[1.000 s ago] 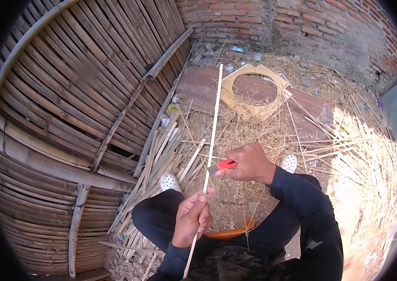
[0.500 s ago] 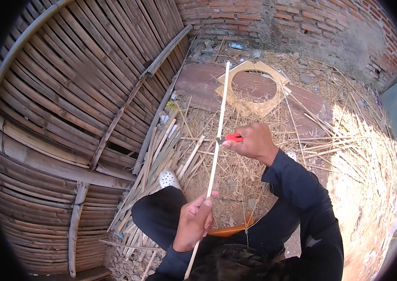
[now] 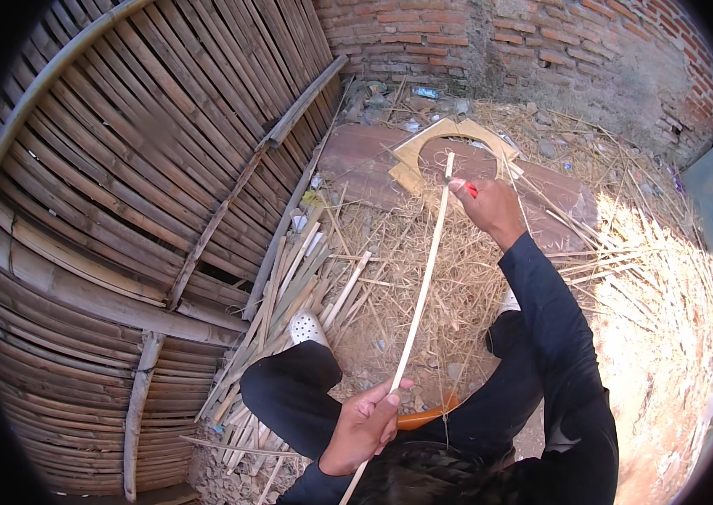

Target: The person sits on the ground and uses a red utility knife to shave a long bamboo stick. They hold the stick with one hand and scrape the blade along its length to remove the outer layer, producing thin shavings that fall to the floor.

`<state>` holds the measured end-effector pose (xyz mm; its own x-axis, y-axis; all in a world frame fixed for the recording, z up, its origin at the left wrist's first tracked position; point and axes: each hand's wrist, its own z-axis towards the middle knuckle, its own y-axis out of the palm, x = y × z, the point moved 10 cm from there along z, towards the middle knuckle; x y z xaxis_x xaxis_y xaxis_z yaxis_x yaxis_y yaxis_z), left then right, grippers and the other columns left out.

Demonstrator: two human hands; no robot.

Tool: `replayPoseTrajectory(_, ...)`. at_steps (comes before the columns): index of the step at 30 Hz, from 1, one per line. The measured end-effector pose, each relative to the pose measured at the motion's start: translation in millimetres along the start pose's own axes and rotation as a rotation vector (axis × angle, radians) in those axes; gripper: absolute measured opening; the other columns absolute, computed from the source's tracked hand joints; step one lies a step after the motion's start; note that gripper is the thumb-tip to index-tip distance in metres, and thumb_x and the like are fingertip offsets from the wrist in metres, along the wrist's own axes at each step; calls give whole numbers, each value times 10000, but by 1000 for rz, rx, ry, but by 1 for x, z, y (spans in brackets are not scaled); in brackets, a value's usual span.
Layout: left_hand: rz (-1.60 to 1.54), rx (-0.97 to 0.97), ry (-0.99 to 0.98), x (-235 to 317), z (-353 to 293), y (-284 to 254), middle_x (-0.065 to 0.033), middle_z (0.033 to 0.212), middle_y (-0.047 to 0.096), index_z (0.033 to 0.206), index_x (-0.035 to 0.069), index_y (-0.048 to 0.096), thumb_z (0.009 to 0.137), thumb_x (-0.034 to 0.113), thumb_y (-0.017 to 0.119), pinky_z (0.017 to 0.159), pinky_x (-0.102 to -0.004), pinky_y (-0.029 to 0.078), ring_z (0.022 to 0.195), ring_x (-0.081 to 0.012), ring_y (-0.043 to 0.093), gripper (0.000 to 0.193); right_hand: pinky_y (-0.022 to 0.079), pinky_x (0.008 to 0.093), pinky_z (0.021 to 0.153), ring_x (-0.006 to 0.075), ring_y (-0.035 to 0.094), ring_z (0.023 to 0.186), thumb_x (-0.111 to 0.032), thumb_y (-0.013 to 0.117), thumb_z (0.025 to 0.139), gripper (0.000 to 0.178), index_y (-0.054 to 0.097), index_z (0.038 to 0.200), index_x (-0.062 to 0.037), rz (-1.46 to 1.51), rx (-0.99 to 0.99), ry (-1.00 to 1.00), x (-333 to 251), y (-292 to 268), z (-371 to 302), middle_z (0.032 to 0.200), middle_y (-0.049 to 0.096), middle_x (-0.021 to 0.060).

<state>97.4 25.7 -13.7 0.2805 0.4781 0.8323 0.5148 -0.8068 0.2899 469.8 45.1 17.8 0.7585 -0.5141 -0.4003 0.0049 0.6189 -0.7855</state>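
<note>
A long, pale bamboo strip (image 3: pixel 420 311) slants from my lap up toward the far middle. My left hand (image 3: pixel 362 426) is closed around its lower part, with the thumb along it. Out near the strip's far end, my right hand (image 3: pixel 491 207) grips a red-handled cutter knife (image 3: pixel 469 188). The blade rests against the strip just below its tip; how deep it bites is too small to see. Beyond the hands lies a tan board with a round hole (image 3: pixel 428 145), partly behind the strip and my right hand.
Split bamboo strips (image 3: pixel 289 290) lie heaped on the left beside my white clog (image 3: pixel 307 326). Shavings (image 3: pixel 424 244) litter the ground. A slatted bamboo wall (image 3: pixel 137 168) rises on the left, a brick wall (image 3: pixel 424 38) at the back. A brown board (image 3: pixel 365 160) lies flat.
My right hand with the knife has slid away from me along the strip, toward its far end. The strip's far end has swung right and come lower; my left hand has shifted slightly right.
</note>
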Motion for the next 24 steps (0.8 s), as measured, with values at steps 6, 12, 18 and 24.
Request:
replayPoseTrajectory(6,22,40,-28,-17,6,-9,31,509,391,1299,-35,505,1020,159,453,374,-191,275,380,-41,328,344,436,454,485,352,606,535,-727,419,868,757,653,632,-47,-51,-57,121,26,-4,-4,546,583,170)
replayPoseTrajectory(12,126,162,141,20,22,-29,31,512,413,1299,-23,521,1007,149,465,369,-186,278,381,-34,338,343,426,393,435,289,563,433,-731,561,780,671,609,566,-97,245,-233,-412,-127,-9,-102,482,544,101)
replayPoseTrajectory(18,147,195,186,39,23,-28,33,505,408,1279,-19,535,1001,148,474,364,-189,268,370,-33,331,329,413,350,401,228,540,387,-743,608,729,655,562,513,-127,218,-132,-561,-151,-13,-106,453,525,44)
replayPoseTrajectory(24,140,166,192,40,25,-28,49,523,412,1311,8,524,1021,171,464,392,-195,268,409,-19,333,338,417,350,407,230,547,389,-774,577,731,676,588,529,-129,253,-115,-491,-148,-9,-105,454,532,42)
